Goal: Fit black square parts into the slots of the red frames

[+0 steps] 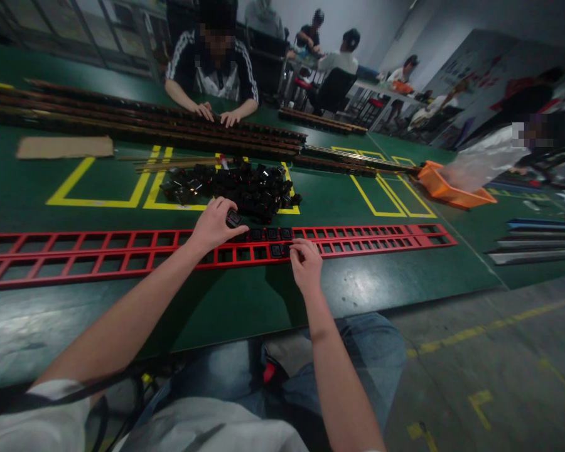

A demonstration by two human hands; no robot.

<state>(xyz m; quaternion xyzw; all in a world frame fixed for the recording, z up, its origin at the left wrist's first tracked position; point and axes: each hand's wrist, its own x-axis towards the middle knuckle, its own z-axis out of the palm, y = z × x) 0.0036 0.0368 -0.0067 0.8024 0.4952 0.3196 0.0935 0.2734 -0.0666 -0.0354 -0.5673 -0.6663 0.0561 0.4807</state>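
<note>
Pale shirt cloth lies nearest the camera, below a black square piece that the left hand has pinched in its grip between thumb and fingers, tilted, over the far side of a long red frame. If that piece met an opening at such a slant, a corner might catch on a crossbar and jam, or the piece might slip from the fingertips. Three seated pieces stand in neighbouring openings just to the right, so a careless thumb could knock one askew. The right hand has its fingertips at the near row, beside another black piece; whether its grip is clasping something or only pressing, I cannot tell. Uneven pressure there could tip a part or slide the slender frame along the smooth green counter, spoiling the alignment under both hands. The left forearm crosses the frame's near side and could nudge it too. Just beyond, the loose black heap sits close enough for a brushing knuckle to tumble parts toward the openings. Farther out, a co-worker has both hands on long brown rails; a hard shove toward the heap might disturb it.
</note>
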